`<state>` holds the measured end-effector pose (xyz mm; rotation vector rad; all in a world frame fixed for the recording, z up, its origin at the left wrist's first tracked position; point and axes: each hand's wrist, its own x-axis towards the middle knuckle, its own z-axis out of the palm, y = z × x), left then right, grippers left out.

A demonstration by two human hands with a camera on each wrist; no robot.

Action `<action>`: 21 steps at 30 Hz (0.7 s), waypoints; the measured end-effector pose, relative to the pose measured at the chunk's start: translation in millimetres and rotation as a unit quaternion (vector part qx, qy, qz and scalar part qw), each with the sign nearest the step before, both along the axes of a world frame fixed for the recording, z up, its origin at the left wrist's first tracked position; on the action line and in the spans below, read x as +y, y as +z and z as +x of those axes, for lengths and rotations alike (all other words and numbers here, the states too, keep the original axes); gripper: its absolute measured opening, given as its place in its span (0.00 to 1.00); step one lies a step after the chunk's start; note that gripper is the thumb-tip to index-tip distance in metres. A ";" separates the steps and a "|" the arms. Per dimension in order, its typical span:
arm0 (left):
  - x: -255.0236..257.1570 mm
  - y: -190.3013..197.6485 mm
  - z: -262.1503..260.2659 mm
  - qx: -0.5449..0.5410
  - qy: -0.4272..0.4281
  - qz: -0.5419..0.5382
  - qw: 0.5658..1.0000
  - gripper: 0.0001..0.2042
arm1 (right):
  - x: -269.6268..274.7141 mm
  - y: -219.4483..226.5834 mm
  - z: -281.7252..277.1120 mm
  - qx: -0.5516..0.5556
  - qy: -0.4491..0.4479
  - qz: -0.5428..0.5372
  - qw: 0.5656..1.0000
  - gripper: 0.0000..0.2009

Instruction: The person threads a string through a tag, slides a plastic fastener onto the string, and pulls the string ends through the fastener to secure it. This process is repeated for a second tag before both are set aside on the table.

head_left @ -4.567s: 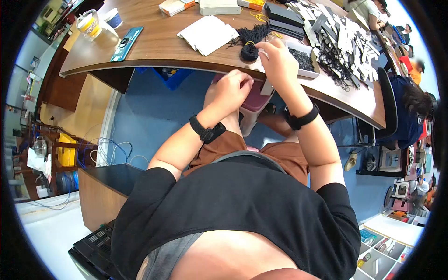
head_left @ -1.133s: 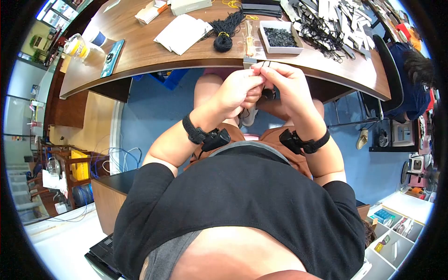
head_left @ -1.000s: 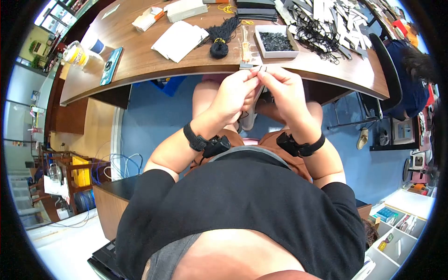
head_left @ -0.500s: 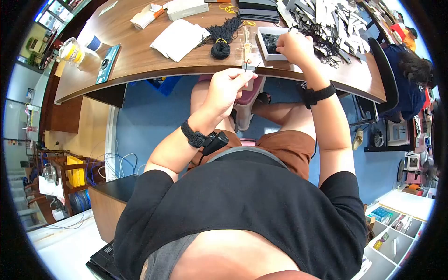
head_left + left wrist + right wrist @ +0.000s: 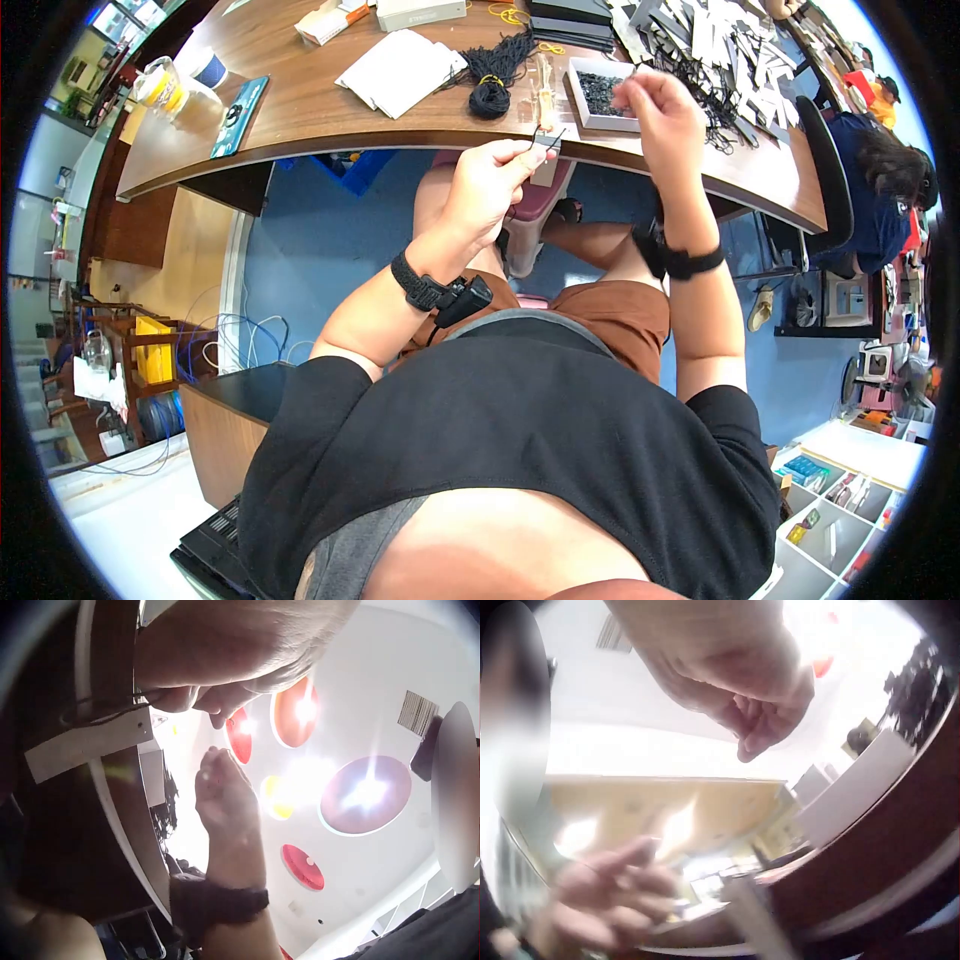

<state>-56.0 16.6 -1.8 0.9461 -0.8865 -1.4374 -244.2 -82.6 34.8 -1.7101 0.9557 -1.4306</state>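
My left hand [image 5: 485, 185] is just off the table's front edge, pinching a thin black cord [image 5: 112, 714] between thumb and fingers. From that cord hangs a pale, strip-shaped hang tag [image 5: 86, 754] with a small hole near its end. My right hand [image 5: 668, 125] is at the white box [image 5: 607, 123], its fingertips drawn together over the box's right side. Small black pieces [image 5: 600, 92] fill the box. In the right wrist view the right fingers [image 5: 761, 735] are curled in; I cannot tell whether a small piece is between them.
A bundle of black cords [image 5: 490, 97] lies left of the box, beside white sheets [image 5: 400, 75]. Many loose tags [image 5: 700, 60] are heaped at the back right. A phone-like teal item [image 5: 238, 118] and a plastic cup [image 5: 160, 88] stand on the left.
The two hands were together at the tag a second ago. The right hand then went into the box and has now risen slightly from it. The left hand keeps its pinch.
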 end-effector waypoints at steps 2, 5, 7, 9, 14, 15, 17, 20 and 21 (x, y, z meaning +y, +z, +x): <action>1.4 1.1 0.0 -0.027 0.006 -0.014 1.000 0.07 | 29.1 4.2 1.4 -0.101 0.124 0.168 0.973 0.07; 4.6 5.5 -2.7 -0.061 0.016 -0.032 0.998 0.07 | 57.5 4.1 3.4 -0.195 0.229 0.296 0.907 0.11; 7.8 10.3 -5.6 -0.076 0.015 -0.035 0.996 0.07 | 65.1 5.2 3.8 -0.235 0.268 0.314 0.880 0.16; 9.4 15.5 -6.8 -0.084 0.008 -0.033 0.996 0.07 | 66.2 3.9 2.9 -0.244 0.281 0.303 0.877 0.18; 8.9 17.3 -11.3 -0.075 0.002 -0.064 0.995 0.07 | 64.0 3.1 -0.4 -0.249 0.291 0.327 0.864 0.20; 10.1 17.7 -12.2 -0.076 0.003 -0.064 0.995 0.07 | 63.3 3.0 -1.6 -0.244 0.291 0.332 0.863 0.19; 9.2 13.3 -14.4 -0.091 0.008 -0.089 0.992 0.06 | 63.7 2.5 -2.5 -0.239 0.293 0.341 0.861 0.19; 8.4 11.3 -15.6 -0.096 0.008 -0.105 0.990 0.06 | 64.0 2.6 -3.0 -0.238 0.296 0.347 0.858 0.18; 8.4 11.3 -15.7 -0.096 0.008 -0.106 0.990 0.06 | 64.0 2.5 -3.2 -0.237 0.297 0.346 0.858 0.18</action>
